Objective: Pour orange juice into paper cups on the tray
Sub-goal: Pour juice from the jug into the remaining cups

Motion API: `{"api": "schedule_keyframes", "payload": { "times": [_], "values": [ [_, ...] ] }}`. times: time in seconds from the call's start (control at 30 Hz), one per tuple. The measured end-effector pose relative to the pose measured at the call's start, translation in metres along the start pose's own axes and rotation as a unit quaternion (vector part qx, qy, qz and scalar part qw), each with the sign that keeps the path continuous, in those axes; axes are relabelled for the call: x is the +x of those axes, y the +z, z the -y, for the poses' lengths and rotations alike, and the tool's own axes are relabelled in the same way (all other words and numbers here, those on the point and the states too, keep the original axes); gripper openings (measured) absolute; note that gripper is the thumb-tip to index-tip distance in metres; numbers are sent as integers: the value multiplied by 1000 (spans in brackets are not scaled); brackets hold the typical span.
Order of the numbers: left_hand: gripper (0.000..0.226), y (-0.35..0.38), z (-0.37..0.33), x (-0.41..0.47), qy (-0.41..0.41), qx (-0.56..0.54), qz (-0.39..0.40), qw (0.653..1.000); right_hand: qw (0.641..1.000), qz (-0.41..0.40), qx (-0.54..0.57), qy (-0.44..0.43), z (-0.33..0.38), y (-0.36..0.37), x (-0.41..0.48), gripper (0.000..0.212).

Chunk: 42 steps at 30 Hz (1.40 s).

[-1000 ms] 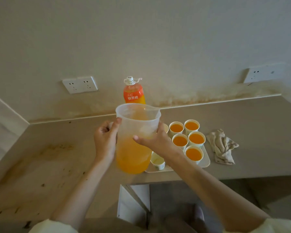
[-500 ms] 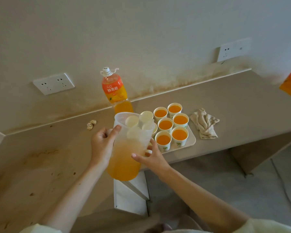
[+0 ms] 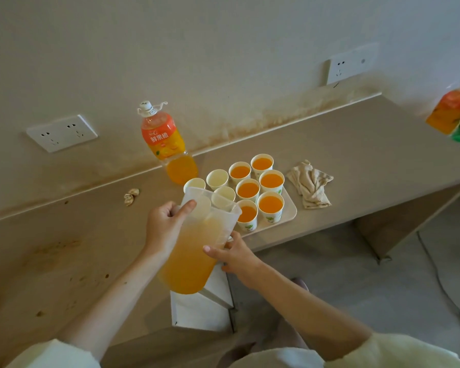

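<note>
A clear plastic pitcher (image 3: 194,251), about half full of orange juice, hangs in the air in front of the tray (image 3: 290,216). My left hand (image 3: 165,227) grips its handle side, thumb over the rim. My right hand (image 3: 234,254) holds the pitcher's lower right side with curled fingers. On the white tray stand several paper cups: several filled with juice (image 3: 271,204) on the right, and three empty ones (image 3: 217,178) on the left, partly seen through the pitcher's rim.
An orange juice bottle (image 3: 164,139) stands at the wall behind the tray. A crumpled cloth (image 3: 311,187) lies right of the tray. A small paper wad (image 3: 131,196) sits left. Another orange and green package (image 3: 454,112) is at the far right. The counter edge runs just below the tray.
The view has swung left and down, so the tray and cups show more fully. The pitcher has lowered and come nearer the counter's front edge, both hands still on it.
</note>
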<state>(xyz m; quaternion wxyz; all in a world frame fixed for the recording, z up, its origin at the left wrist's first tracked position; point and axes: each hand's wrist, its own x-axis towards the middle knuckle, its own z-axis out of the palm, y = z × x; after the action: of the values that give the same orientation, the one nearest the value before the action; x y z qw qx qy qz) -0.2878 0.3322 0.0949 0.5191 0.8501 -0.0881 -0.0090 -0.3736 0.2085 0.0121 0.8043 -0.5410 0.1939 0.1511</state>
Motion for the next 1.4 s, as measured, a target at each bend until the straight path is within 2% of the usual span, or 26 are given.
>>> {"api": "schedule_keyframes", "payload": {
  "times": [0.1, 0.5, 0.67, 0.87, 1.17, 1.27, 1.4],
  "values": [
    [49, 4, 1, 3, 4, 23, 15, 1000, 1000, -5, 17, 4, -3, 2, 3, 108],
    [51, 15, 0, 17, -2, 66, 42, 997, 998, 3, 53, 22, -2, -5, 10, 105],
    [52, 17, -1, 23, 7, 80, 51, 995, 997, 5, 69, 32, -3, -7, 13, 82],
    [52, 17, -1, 24, 13, 90, 52, 995, 997, 4, 75, 36, -3, -7, 16, 88],
    [51, 18, -5, 23, 14, 89, 46, 995, 996, 7, 78, 35, -4, -10, 18, 83],
    [51, 17, -5, 24, 17, 93, 45, 995, 996, 12, 78, 31, -2, -9, 18, 87],
    [51, 17, -7, 24, 20, 100, 47, 994, 996, 24, 75, 32, -1, -8, 18, 107]
  ]
}}
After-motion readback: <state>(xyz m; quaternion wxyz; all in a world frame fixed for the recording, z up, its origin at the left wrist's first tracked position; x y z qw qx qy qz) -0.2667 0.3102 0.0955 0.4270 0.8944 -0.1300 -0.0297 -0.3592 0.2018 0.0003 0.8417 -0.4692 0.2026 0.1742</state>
